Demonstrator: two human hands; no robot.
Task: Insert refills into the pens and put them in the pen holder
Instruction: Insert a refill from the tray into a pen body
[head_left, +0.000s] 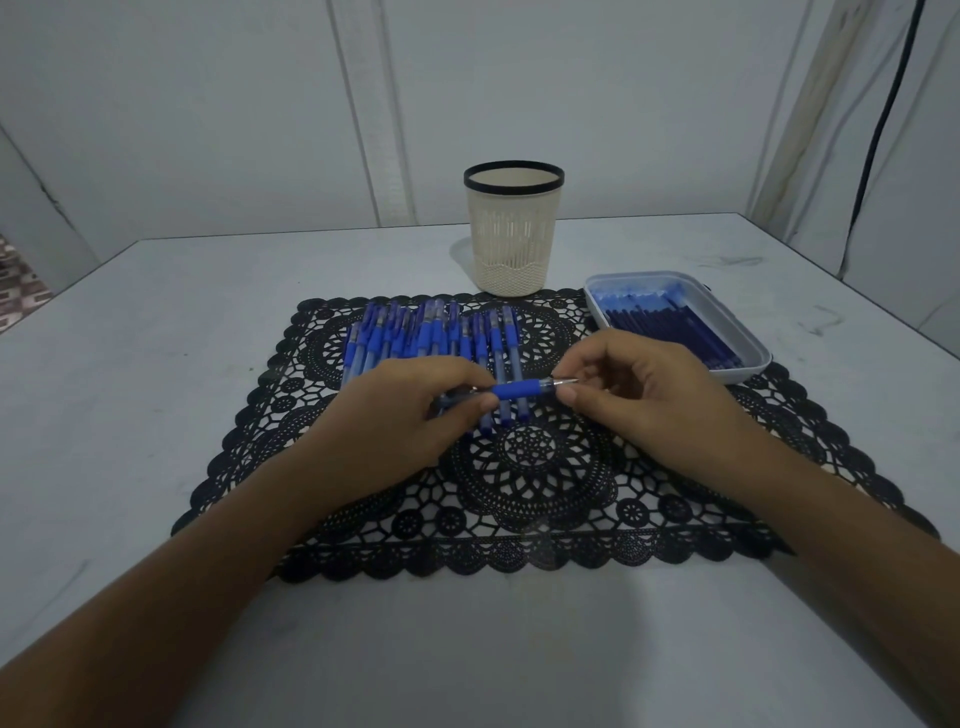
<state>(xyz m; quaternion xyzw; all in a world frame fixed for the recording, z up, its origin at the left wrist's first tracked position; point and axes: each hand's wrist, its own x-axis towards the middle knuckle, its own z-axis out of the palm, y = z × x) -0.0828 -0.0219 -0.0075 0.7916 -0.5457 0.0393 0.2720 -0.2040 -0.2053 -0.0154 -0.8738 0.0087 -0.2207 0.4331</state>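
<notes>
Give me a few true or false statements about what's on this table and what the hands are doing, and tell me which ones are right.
1. Both hands hold one blue pen over the black lace mat. True.
2. The left hand grips the pen's body and the right hand is at its tip end. True.
3. The pen holder is already full of pens. False: no pens can be seen in it.
4. The tray of refills sits to the left of the pen pile. False: it is to the right.
5. The pen holder lies tipped on its side. False: it stands upright behind the mat.
</notes>
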